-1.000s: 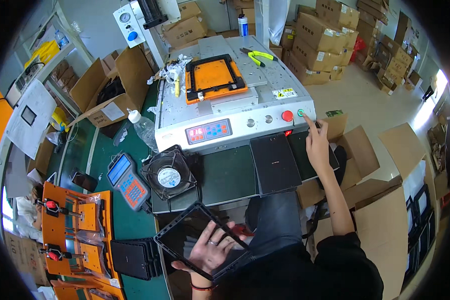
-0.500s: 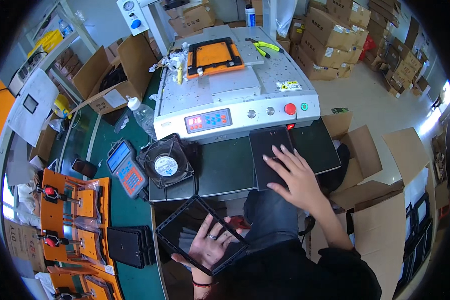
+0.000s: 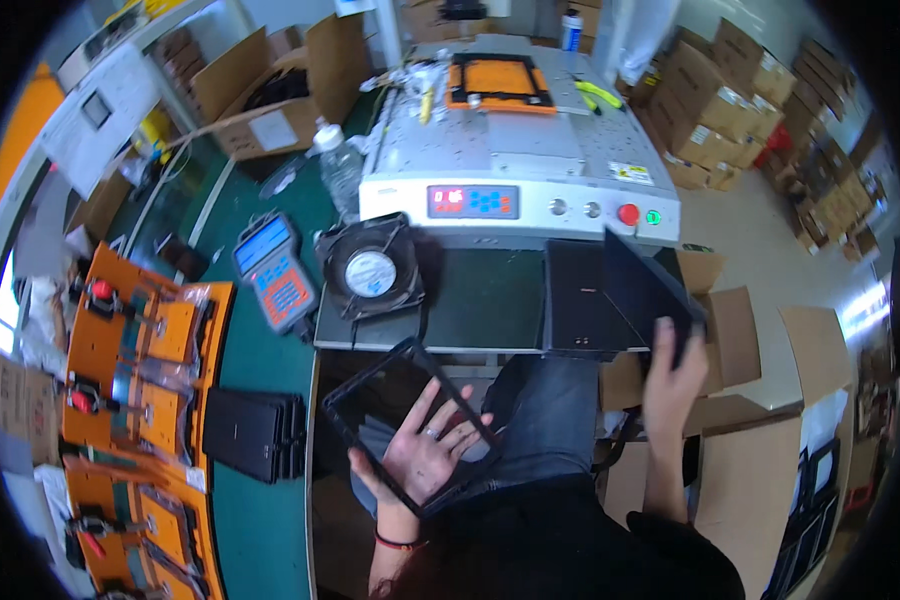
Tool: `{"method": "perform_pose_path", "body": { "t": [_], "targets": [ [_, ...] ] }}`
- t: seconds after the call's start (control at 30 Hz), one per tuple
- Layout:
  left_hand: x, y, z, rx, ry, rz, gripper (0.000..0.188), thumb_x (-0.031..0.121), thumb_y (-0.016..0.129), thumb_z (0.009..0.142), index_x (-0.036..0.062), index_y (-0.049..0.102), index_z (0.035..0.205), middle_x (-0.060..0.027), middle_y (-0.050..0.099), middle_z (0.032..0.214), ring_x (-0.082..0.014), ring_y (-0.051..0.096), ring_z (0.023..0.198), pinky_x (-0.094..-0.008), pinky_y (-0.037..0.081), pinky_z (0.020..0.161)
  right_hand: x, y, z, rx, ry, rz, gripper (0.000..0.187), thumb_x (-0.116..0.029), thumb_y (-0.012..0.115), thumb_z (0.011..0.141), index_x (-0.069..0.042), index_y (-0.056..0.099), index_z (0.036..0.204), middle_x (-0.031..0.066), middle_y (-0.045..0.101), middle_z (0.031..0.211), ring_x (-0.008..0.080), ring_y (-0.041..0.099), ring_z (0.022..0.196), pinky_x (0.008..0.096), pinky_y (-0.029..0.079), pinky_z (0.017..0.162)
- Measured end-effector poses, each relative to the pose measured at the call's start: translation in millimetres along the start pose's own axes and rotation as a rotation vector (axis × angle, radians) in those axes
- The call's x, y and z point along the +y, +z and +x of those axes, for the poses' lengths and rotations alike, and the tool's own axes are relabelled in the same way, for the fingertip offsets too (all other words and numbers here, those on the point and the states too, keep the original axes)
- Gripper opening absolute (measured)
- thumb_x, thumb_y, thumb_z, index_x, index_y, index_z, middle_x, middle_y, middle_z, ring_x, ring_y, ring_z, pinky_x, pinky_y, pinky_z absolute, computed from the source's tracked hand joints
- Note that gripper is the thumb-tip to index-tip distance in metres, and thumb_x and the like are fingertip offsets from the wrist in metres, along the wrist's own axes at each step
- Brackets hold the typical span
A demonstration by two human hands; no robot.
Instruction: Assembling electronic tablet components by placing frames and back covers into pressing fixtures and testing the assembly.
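Note:
A thin black rectangular frame (image 3: 368, 372) hangs tilted over my lap. My left hand (image 3: 422, 458) holds it, palm up, its fingers spread across the opening and the thumb by the lower left bar. My right hand (image 3: 676, 382) grips a flat black panel (image 3: 650, 288) by its near right edge, raised at a slant. Beneath and left of that panel, more black panels (image 3: 574, 305) lie in a pile at the bench's front edge. The right fingertips behind the raised panel are partly hidden.
A white machine (image 3: 400, 205) with an orange fixture (image 3: 500, 82) on top stands ahead. A fan (image 3: 370, 270) and a handheld keypad device (image 3: 275, 275) sit to its left. Orange clamp fixtures (image 3: 175, 330) and stacked black panels (image 3: 252, 435) line the left. Open cartons (image 3: 750, 470) stand right.
My right hand has moved right and lifted a black panel off the pile it lay flat on. The left hand still holds the frame. The view has shifted.

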State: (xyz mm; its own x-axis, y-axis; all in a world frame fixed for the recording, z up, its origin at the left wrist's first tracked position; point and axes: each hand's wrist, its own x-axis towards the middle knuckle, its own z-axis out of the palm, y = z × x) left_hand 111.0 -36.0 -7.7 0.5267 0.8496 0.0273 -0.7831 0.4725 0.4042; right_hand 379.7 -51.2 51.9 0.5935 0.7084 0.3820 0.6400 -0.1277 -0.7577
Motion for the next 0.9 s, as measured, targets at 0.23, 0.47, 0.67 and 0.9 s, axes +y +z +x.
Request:
{"method": "perform_pose_path", "body": {
  "t": [0.23,0.47,0.67,0.9],
  "targets": [
    [0,-5,1,-0.115,0.035,-0.184,0.125,0.083,0.051,0.06,-0.0009,0.007,0.142,-0.0282,0.014,0.145,-0.0512,0.024,0.127,-0.0559,0.012,0.107,-21,12,3,-0.151,0.379,1.395,0.03,-0.013,0.051,0.092,0.0,0.05,0.119,0.0074,0.057,0.112,0.0177,0.053,0.106,0.0352,0.042,0.094],
    [15,-23,-25,-0.266,0.205,-0.178,0.128,0.085,0.05,0.056,0.0002,0.007,0.143,-0.0301,0.016,0.144,-0.0514,0.021,0.128,-0.0609,0.007,0.105,1,17,18,-0.07,-0.833,-0.127,0.03,-0.004,0.059,0.073,-0.01,0.067,0.101,0.0034,0.062,0.098,0.0186,0.056,0.089,0.0348,0.04,0.085],
    [15,-23,-9,-0.198,0.08,-0.197,0.122,0.08,0.055,0.058,0.0059,0.011,0.144,-0.0248,0.018,0.145,-0.0458,0.028,0.127,-0.048,0.019,0.107,8,9,4,-0.412,-0.842,-0.49,0.052,0.004,0.053,0.065,-0.014,0.062,0.112,0.0065,0.057,0.115,0.0263,0.053,0.105,0.0406,0.038,0.091],
    [14,-27,-12,-0.243,0.099,-0.089,0.12,0.08,0.051,0.063,0.0056,0.003,0.145,-0.022,0.015,0.147,-0.043,0.032,0.126,-0.0475,0.022,0.106,13,22,-11,-0.363,-0.719,-0.673,0.053,-0.011,0.052,0.075,-0.009,0.051,0.127,0.0141,0.054,0.118,0.0339,0.05,0.106,0.0428,0.036,0.094]
  ]
}}
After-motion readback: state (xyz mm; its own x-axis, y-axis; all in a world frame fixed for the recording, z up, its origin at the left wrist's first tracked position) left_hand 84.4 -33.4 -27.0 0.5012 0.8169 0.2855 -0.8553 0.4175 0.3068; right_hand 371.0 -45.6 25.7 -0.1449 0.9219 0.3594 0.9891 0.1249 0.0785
